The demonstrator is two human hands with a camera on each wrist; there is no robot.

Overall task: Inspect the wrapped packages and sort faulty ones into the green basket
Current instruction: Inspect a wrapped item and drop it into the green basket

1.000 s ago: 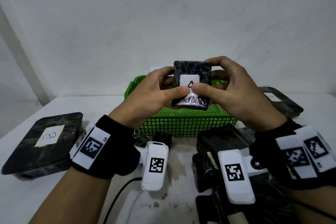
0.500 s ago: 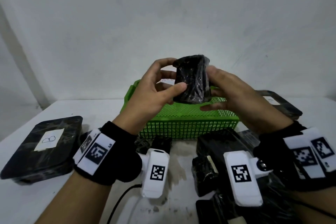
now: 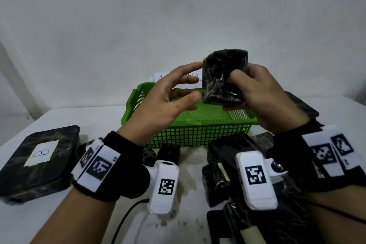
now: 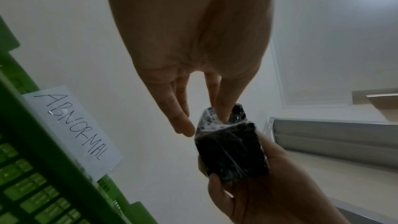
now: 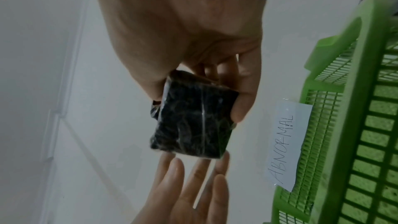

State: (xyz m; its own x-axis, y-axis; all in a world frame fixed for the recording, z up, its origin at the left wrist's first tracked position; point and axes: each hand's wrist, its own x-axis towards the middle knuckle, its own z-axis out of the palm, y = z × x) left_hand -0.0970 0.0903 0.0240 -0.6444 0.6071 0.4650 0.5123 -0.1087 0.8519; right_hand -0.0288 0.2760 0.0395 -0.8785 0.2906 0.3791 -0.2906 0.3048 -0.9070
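A small black package in clear wrap (image 3: 221, 79) is held up over the green mesh basket (image 3: 198, 134). My right hand (image 3: 231, 91) grips it, thumb on the near face and fingers underneath. My left hand (image 3: 198, 80) is beside it on the left with fingers straight and spread. In the left wrist view one fingertip of the left hand (image 4: 204, 123) touches the top of the package (image 4: 232, 152). The right wrist view shows the right hand (image 5: 197, 104) holding the package (image 5: 193, 122). No paper label shows on the visible faces.
A paper reading ABNORMAL (image 4: 73, 130) is stuck on the basket's far rim. A large flat black package marked B (image 3: 39, 160) lies at the left. Several black wrapped packages (image 3: 223, 152) are piled at the near right, one more (image 3: 301, 105) behind my right hand. White wall is close behind.
The package was turned so its white label face no longer shows. My left hand let go and opened; the right hand now holds it alone, slightly higher and to the right.
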